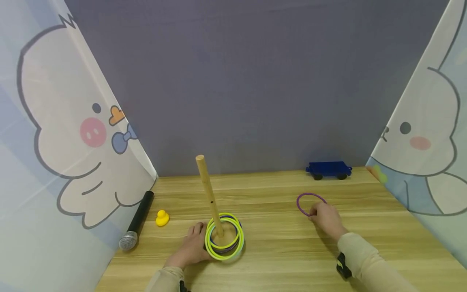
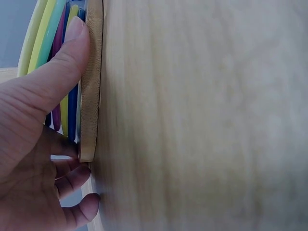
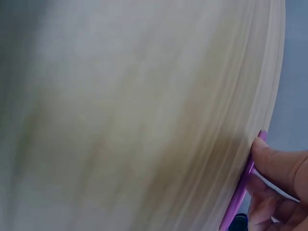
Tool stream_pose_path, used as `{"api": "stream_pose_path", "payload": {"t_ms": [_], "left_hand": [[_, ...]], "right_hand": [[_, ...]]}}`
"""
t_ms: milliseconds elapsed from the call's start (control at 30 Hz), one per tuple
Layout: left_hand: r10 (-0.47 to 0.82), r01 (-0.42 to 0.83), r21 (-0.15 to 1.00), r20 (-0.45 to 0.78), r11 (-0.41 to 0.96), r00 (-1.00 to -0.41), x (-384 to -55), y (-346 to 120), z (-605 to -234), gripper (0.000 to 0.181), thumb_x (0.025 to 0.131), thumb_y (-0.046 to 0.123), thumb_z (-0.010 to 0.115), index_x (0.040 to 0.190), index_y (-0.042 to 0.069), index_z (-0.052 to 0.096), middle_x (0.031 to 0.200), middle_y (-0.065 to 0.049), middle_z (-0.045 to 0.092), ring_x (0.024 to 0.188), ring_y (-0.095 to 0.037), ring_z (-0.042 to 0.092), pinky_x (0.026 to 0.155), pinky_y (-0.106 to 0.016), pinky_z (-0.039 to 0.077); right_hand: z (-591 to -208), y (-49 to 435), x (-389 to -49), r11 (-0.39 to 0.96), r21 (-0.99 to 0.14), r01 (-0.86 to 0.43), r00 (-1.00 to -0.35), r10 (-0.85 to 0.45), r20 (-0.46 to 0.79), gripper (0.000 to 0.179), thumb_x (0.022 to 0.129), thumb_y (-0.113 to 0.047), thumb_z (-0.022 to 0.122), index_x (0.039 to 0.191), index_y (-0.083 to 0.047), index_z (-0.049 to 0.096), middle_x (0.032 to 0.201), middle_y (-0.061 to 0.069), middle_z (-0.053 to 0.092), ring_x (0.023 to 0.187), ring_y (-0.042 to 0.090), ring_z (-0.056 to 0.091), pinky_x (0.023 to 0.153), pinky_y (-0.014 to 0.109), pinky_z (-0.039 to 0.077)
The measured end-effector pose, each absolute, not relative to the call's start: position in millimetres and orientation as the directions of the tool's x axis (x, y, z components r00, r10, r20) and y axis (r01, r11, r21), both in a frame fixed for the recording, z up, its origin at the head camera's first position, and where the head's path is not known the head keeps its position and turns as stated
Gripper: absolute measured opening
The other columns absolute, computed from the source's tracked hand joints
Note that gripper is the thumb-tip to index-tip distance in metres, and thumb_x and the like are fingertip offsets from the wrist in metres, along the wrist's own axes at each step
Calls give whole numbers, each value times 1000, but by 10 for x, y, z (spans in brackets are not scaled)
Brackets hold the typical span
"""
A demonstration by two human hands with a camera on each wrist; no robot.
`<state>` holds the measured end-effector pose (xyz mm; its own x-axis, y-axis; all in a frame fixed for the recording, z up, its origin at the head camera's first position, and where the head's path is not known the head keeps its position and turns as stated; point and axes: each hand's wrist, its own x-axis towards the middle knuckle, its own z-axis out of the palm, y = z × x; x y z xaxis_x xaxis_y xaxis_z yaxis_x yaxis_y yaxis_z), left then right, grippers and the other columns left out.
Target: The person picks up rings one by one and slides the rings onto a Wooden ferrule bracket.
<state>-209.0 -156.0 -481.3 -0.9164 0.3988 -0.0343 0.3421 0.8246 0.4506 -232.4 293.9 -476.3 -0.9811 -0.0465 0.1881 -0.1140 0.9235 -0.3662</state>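
The left hand (image 1: 195,246) holds the edge of a wooden ring-toss stand, whose upright peg (image 1: 206,182) leans slightly in the head view. In the left wrist view the thumb lies over the stacked rings at the wooden base (image 2: 90,110), fingers on its other side. Several yellow, blue, green and purple rings (image 1: 242,239) lie round the foot of the peg. Off to the right, the right hand (image 1: 328,221) pinches a thin purple ring (image 1: 297,201) between thumb and fingers. This ring (image 3: 237,202) is at the tabletop in the right wrist view.
A black microphone (image 1: 142,213) and a yellow rubber duck (image 1: 162,219) lie left of the stand. At the table's back right stands a blue toy wagon (image 1: 329,168). A grey backdrop (image 1: 237,89) and printed side panels border the wooden table (image 1: 270,259).
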Motion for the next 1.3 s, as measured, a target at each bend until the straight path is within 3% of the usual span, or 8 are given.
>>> {"api": "stream_pose_path", "payload": {"t_ms": [333,633,800,967,1167,1233,1300], "left_hand": [[379,327,436,-37,839,-925,-2091,-1548,-4805,115,60,46,91,142,-13,36,140,-27,36,125,-43,33,93,-65,37],[385,326,453,-42,830,-922,-2093,-1547,-4829,114,61,45,91,142,-14,36,141,-28,35,125,-44,32,94,-66,36],[383,322,460,-43,828,-923,-2095,-1547,-4831,115,61,44,91,143,-14,34,141,-28,34,126,-44,32,94,-67,35],[383,323,461,-41,827,-923,-2104,-1559,-4843,116,61,46,91,143,-14,34,142,-28,34,126,-43,32,95,-66,35],[390,327,460,-46,826,-920,-2098,-1565,-4848,116,62,47,90,143,-14,34,142,-29,34,126,-44,32,95,-65,35],[390,326,459,-49,827,-920,-2095,-1565,-4849,115,62,47,90,143,-14,34,143,-29,34,127,-44,31,96,-65,35],[392,329,457,-48,827,-919,-2097,-1566,-4848,115,62,47,90,143,-13,34,142,-29,34,127,-44,32,95,-66,35]], "right_hand": [[-4746,2828,-2254,935,-224,-277,-953,-237,187,31,76,-11,79,59,-18,55,58,-10,47,57,10,41,54,30,39],[-4726,2620,-2118,912,-130,-388,-910,-357,213,30,74,-5,78,62,-17,54,58,-10,47,55,8,41,53,27,40],[-4587,2397,-2020,892,4,-453,-853,-434,291,29,76,-2,77,63,-15,54,58,-8,50,54,12,49,53,30,46],[-4431,2188,-1932,870,168,-464,-768,-489,414,21,70,4,80,74,-5,62,69,4,61,64,21,62,57,31,53],[-4293,2051,-1876,843,153,-516,-624,-492,607,27,65,7,79,83,-2,61,74,6,61,65,20,61,53,27,52],[-4245,2027,-1867,821,120,-558,-583,-490,648,24,69,5,76,88,-2,63,78,6,64,70,21,63,57,29,54],[-4189,1993,-1858,797,85,-598,-550,-485,680,5,88,-6,66,92,-3,66,81,5,66,73,20,64,60,29,54]]}}
